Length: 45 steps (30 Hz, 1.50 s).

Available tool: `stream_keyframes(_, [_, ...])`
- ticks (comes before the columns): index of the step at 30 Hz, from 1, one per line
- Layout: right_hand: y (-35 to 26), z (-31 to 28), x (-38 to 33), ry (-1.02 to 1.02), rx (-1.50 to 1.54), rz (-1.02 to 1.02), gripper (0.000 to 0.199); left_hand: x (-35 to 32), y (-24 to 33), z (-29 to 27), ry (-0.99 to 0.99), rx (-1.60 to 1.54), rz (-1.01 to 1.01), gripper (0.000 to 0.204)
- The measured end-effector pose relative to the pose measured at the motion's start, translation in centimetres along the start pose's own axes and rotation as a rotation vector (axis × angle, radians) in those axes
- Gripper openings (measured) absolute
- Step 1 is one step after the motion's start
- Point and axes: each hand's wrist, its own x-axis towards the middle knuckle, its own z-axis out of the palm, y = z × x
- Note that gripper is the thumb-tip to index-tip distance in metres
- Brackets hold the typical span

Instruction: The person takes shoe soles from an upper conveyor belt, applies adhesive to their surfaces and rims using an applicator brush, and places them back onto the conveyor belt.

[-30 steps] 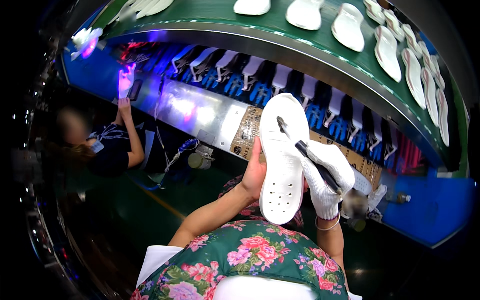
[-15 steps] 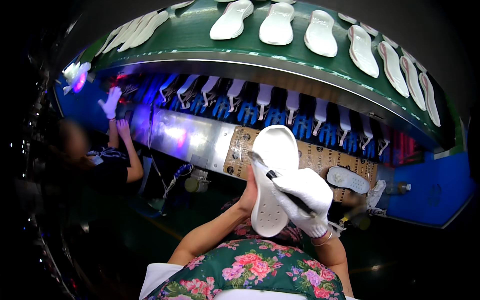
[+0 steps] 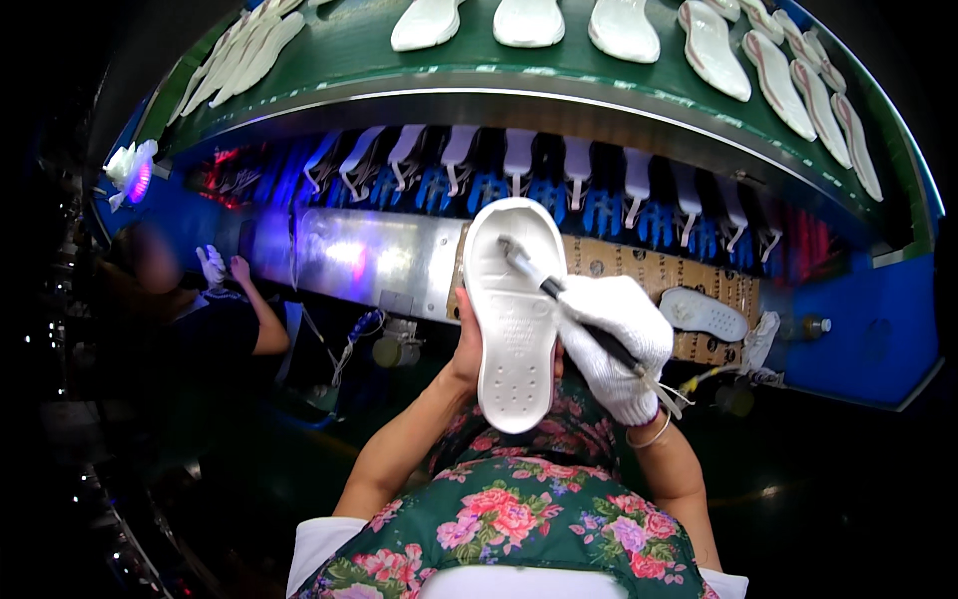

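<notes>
A white shoe sole [image 3: 516, 334] stands lengthwise before me, its hollow inner face up and small holes dotting the near end. My bare left hand [image 3: 467, 344] grips it from beneath, thumb along the left edge and fingertips showing at the right edge. In my white-gloved right hand [image 3: 621, 339] is a brush [image 3: 531, 268] with a black handle, a metal neck and a thin tube trailing from its rear. The brush tip rests at or just over the sole's inner surface near the far end. Another sole [image 3: 705, 313] lies on the cardboard to the right.
Printed cardboard [image 3: 599, 262] and a metal plate [image 3: 379, 262] cover the bench. Beyond, white pieces [image 3: 518, 155] hang in a row above blue parts. A green belt [image 3: 349, 75] carries several white soles. A bottle [image 3: 813, 326] stands right. A co-worker [image 3: 215, 319] is at left.
The sole has come up and left, its inner face showing more fully. The brush has shifted from its left edge onto the inside of the far end. The co-worker's gloved hand has dropped lower.
</notes>
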Motion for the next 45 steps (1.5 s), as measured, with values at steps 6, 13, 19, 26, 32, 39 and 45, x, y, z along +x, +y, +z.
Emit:
stream_keyframes(6, [-0.6,1.5,-0.9,-0.216,-0.085,-0.203,0.036,0.7,1.5,0.9,0.301,0.255,0.104,0.101])
stream_keyframes(13, [-0.8,2.4,-1.7,-0.15,-0.065,-0.159,0.031,0.8,1.7,-1.6,0.104,0.06,0.196,0.115])
stream_keyframes(19, [-1.1,2.4,-1.9,-0.245,0.114,-0.039,0.031,0.9,2.7,-0.9,-0.032,-0.115,0.116,0.127])
stream_keyframes(26, [-0.6,3.8,-2.7,-0.321,0.237,-0.158,0.031,1.2,4.4,-2.5,-0.146,-0.124,0.104,0.123])
stream_keyframes(32, [-0.2,4.5,-3.5,-0.225,0.061,-0.256,0.04,1.6,4.8,-2.9,-0.121,-0.198,0.118,0.121])
stream_keyframes(39, [-0.6,3.9,-2.7,-0.236,0.24,-0.047,0.021,1.6,5.4,-2.4,-0.134,-0.216,0.109,0.121])
stream_keyframes(45, [-0.7,4.7,-3.5,-0.322,0.338,-0.037,0.022,2.8,6.6,-3.2,-0.097,-0.079,0.05,0.117])
